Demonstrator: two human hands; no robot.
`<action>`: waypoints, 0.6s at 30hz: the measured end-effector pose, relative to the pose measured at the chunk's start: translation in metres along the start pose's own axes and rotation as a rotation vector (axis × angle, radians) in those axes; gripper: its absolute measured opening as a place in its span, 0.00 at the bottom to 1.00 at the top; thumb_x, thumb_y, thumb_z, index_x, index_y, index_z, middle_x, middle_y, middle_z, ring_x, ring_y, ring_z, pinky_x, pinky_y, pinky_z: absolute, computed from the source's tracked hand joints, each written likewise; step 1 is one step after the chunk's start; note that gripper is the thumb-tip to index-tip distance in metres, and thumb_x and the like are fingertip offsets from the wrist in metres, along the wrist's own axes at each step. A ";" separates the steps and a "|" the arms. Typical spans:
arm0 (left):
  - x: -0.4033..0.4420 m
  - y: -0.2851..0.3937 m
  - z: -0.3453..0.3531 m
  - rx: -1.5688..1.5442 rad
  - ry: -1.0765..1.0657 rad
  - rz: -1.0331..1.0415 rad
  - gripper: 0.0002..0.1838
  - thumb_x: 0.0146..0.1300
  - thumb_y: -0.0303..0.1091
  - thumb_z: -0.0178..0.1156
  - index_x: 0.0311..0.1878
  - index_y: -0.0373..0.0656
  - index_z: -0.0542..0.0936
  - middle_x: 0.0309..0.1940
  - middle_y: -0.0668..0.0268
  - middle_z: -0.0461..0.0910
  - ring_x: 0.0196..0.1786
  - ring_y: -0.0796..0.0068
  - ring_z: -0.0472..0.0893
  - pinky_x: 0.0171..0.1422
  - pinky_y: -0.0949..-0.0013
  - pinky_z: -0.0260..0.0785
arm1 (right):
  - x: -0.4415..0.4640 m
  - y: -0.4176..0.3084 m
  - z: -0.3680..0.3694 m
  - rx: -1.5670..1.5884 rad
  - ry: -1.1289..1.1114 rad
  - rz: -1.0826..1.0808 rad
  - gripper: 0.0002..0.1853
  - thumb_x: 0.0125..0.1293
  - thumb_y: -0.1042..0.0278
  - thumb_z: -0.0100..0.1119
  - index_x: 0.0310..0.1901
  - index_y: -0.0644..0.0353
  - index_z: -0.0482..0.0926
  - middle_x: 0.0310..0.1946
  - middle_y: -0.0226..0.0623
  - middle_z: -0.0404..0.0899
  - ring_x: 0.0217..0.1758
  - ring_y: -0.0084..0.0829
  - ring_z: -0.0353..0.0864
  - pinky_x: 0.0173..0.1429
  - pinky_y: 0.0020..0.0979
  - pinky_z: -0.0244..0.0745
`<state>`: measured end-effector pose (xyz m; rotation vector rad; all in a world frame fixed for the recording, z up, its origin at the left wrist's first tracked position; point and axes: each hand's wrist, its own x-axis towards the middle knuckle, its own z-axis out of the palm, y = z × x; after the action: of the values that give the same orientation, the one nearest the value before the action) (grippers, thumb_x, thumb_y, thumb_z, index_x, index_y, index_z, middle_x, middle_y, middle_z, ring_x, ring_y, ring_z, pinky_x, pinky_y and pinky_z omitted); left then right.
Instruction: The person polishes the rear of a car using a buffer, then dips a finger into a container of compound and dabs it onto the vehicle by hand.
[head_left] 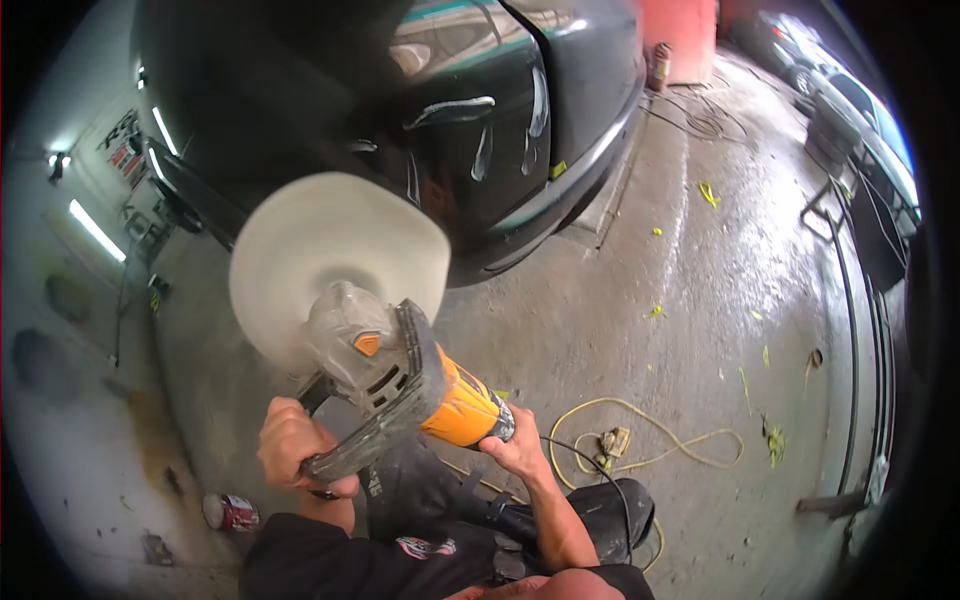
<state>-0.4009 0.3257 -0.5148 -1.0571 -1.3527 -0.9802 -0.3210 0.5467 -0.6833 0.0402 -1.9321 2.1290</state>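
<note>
My left hand (pixel 295 448) is closed around the black side handle of a yellow-and-black polisher (pixel 458 398). At the rear of its body, my right hand (pixel 520 440) grips the tool. A large white buffing pad (pixel 275 250) sits at the front end, blurred as if spinning. Beyond it is the glossy black body of a car (pixel 590 90), carrying white streaks of polishing compound (pixel 450 111). In this view the pad overlaps the car's lower edge; whether they touch I cannot tell.
A yellow cord (pixel 720 433) with a plug box (pixel 612 441) loops on the concrete floor at right. Scraps of yellow tape (pixel 708 193) lie about. A can (pixel 232 512) stands low on the left. A metal stand (pixel 850 300) and a fire extinguisher (pixel 660 66) are on the right.
</note>
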 end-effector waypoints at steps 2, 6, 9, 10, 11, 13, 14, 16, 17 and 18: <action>0.017 0.012 0.006 -0.002 -0.057 -0.006 0.37 0.49 0.73 0.70 0.20 0.46 0.70 0.12 0.75 0.62 0.14 0.76 0.63 0.25 0.68 0.51 | 0.000 -0.009 -0.010 0.008 0.006 -0.031 0.45 0.50 0.32 0.73 0.55 0.68 0.80 0.44 0.42 0.88 0.49 0.33 0.86 0.55 0.35 0.77; 0.054 0.036 0.030 0.025 -0.134 0.001 0.35 0.59 0.68 0.67 0.21 0.43 0.69 0.13 0.73 0.61 0.15 0.75 0.61 0.26 0.67 0.51 | -0.003 -0.050 -0.028 0.046 0.053 -0.018 0.55 0.48 0.16 0.65 0.49 0.75 0.79 0.40 0.39 0.86 0.45 0.27 0.83 0.52 0.32 0.78; 0.057 0.055 0.057 0.019 -0.169 0.010 0.34 0.46 0.66 0.77 0.19 0.46 0.71 0.12 0.74 0.64 0.14 0.73 0.64 0.26 0.68 0.56 | -0.010 -0.036 -0.058 0.076 0.043 -0.006 0.54 0.49 0.16 0.64 0.48 0.74 0.80 0.38 0.37 0.85 0.44 0.25 0.83 0.48 0.29 0.77; 0.063 0.059 0.063 0.024 -0.196 0.019 0.33 0.45 0.64 0.78 0.19 0.47 0.71 0.12 0.74 0.64 0.15 0.73 0.65 0.26 0.68 0.56 | -0.012 -0.030 -0.065 0.105 0.043 -0.007 0.52 0.50 0.18 0.65 0.50 0.73 0.80 0.39 0.37 0.86 0.44 0.25 0.83 0.49 0.30 0.77; 0.072 0.064 0.070 0.031 -0.221 0.029 0.32 0.45 0.63 0.79 0.19 0.47 0.71 0.13 0.74 0.64 0.15 0.73 0.65 0.26 0.68 0.56 | -0.013 -0.024 -0.071 0.133 0.040 -0.010 0.50 0.52 0.21 0.66 0.52 0.72 0.80 0.40 0.37 0.86 0.45 0.26 0.82 0.50 0.31 0.77; 0.087 0.068 0.086 0.042 -0.258 0.056 0.31 0.44 0.60 0.80 0.19 0.48 0.72 0.13 0.74 0.64 0.15 0.73 0.66 0.26 0.69 0.56 | -0.014 -0.016 -0.082 0.190 0.037 -0.003 0.48 0.54 0.23 0.67 0.52 0.71 0.80 0.39 0.37 0.85 0.43 0.26 0.82 0.47 0.31 0.77; 0.094 0.069 0.095 0.046 -0.271 0.070 0.30 0.43 0.59 0.81 0.19 0.49 0.72 0.13 0.74 0.64 0.15 0.73 0.66 0.26 0.69 0.56 | -0.014 -0.012 -0.086 0.217 0.037 0.010 0.47 0.54 0.24 0.67 0.51 0.70 0.81 0.37 0.36 0.85 0.40 0.25 0.82 0.44 0.31 0.78; 0.106 0.068 0.115 0.035 -0.293 0.091 0.29 0.42 0.58 0.82 0.19 0.49 0.72 0.13 0.75 0.65 0.15 0.74 0.66 0.25 0.69 0.55 | -0.008 -0.018 -0.094 0.237 0.070 0.031 0.48 0.52 0.20 0.64 0.48 0.69 0.80 0.34 0.35 0.83 0.34 0.25 0.82 0.36 0.29 0.77; 0.111 0.068 0.125 0.021 -0.303 0.097 0.29 0.42 0.57 0.82 0.19 0.49 0.72 0.13 0.75 0.65 0.15 0.74 0.66 0.25 0.70 0.55 | -0.004 -0.026 -0.096 0.229 0.100 0.039 0.51 0.49 0.16 0.61 0.46 0.69 0.80 0.32 0.35 0.82 0.29 0.25 0.81 0.30 0.29 0.77; 0.114 0.069 0.133 0.008 -0.316 0.100 0.29 0.41 0.57 0.83 0.19 0.50 0.73 0.13 0.75 0.65 0.15 0.75 0.66 0.25 0.70 0.54 | -0.002 -0.033 -0.097 0.222 0.131 0.051 0.53 0.47 0.11 0.58 0.44 0.68 0.79 0.31 0.35 0.81 0.25 0.26 0.81 0.25 0.28 0.76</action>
<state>-0.3679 0.4787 -0.4087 -1.2999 -1.5392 -0.7543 -0.2973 0.6443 -0.6623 -0.1038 -1.6349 2.3082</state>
